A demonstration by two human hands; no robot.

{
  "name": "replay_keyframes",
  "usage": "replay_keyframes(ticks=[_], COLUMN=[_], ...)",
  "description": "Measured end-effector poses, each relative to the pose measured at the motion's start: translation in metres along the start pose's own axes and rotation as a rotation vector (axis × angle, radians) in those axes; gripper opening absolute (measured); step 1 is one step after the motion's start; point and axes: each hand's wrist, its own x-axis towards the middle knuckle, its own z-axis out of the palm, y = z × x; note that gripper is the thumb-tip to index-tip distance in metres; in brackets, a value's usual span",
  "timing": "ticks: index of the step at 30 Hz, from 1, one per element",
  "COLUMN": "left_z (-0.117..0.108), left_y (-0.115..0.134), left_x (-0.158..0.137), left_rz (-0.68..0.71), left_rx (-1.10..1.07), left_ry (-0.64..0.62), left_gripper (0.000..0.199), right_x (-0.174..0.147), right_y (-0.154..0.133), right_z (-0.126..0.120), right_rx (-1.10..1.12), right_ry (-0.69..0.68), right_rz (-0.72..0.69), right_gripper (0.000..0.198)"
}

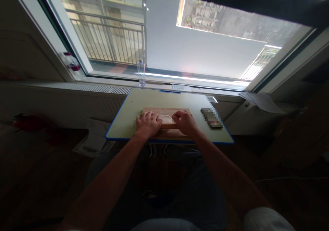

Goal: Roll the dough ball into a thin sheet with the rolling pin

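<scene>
Wooden rolling pin (169, 125): clamping with fingers of left hand (149, 124), curling those of right hand (186, 122), hold unclear; pressing dough (166, 118) between them, already rounded, seemingly unfinished.

Bright window (164, 46) over pale radiator (102, 88); dark floor (38, 176), perhaps wood.

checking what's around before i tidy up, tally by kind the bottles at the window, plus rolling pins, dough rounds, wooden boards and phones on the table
Bottles: 2 (clear bottle, pink-capped bottle)
Rolling pin: 1
Dough round: 1
Wooden board: 1
Phone (blurred out): 1
Total: 6
</scene>
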Motion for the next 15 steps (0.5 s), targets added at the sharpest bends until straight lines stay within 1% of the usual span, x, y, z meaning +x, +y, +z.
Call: replay_keyframes(ticks=[4, 6, 8, 10, 12, 15], left_z=[-0.002, -0.004, -0.005, -0.006, -0.006, -0.007], left_y=[0.001, 0.001, 0.002, 0.003, 0.003, 0.003], left_x=[0.003, 0.005, 0.006, 0.006, 0.006, 0.006], left_rz=[-0.02, -0.029, -0.034, -0.036, -0.04, -0.041], left_rx=[-0.019, -0.016, -0.006, 0.004, 0.009, 0.004], left_ry=[-0.035, -0.059, -0.076, -0.081, -0.084, -0.09], left_gripper=[0.048, 0.049, 0.049, 0.05, 0.051, 0.05], right_x=[-0.009, -0.009, -0.008, -0.008, -0.011, -0.02], right_y=[0.007, 0.008, 0.007, 0.006, 0.005, 0.004], right_z=[-0.002, -0.002, -0.002, -0.002, -0.002, 0.001], right_rx=[0.0, 0.033, 0.074, 0.071, 0.011, -0.152], right_ry=[0.083, 0.106, 0.096, 0.069, 0.058, 0.057], right_rz=[0.041, 0.024, -0.007, -0.022, -0.03, -0.043], right_gripper=[0.022, 0.018, 0.011, 0.015, 0.022, 0.031])
